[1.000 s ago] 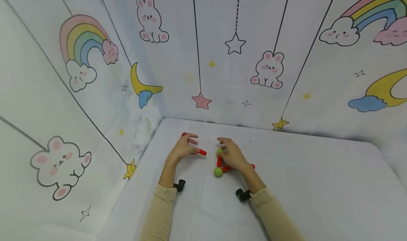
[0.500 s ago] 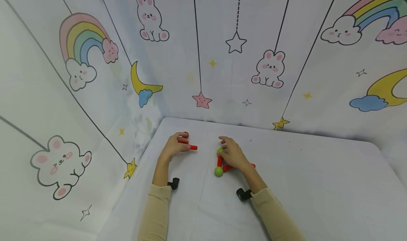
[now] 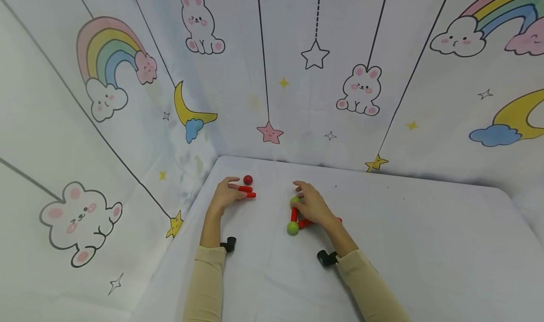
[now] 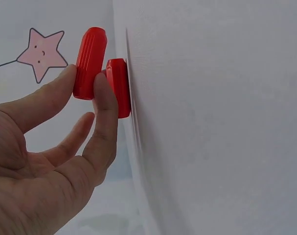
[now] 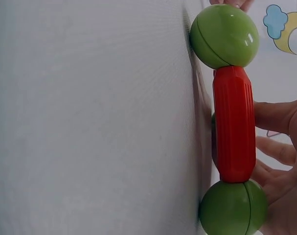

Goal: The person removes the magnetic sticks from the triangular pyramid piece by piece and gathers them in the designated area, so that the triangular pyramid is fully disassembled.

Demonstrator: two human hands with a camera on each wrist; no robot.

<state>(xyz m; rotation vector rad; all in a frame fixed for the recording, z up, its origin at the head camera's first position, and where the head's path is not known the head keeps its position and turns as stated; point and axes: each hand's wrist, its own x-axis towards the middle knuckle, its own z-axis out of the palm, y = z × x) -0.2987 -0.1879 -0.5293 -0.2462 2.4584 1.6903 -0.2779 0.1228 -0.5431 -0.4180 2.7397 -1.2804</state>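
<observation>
My left hand [image 3: 223,195] pinches a ridged red rod [image 4: 91,63] between thumb and finger, just above the table. Close by it lies a second red rod [image 3: 245,189], standing behind the held one in the left wrist view. A red ball [image 3: 248,180] sits beyond these rods. My right hand [image 3: 315,208] has its thumb and fingers about the far green ball [image 3: 295,202] of a ball-and-rod piece. From that ball a red rod [image 5: 235,125] runs to a nearer green ball [image 3: 293,228]. Another red rod [image 3: 305,223] passes partly hidden beneath the right hand.
A white cloth covers the table [image 3: 408,246]. Its back edge meets a printed fabric wall [image 3: 297,105], and a similar wall rises at the left. Black camera mounts [image 3: 326,258] stick out from both wrists.
My left hand has moved left with its red rod, swinging the rod beside the second one and uncovering the red ball. My right hand stays at the green ball.
</observation>
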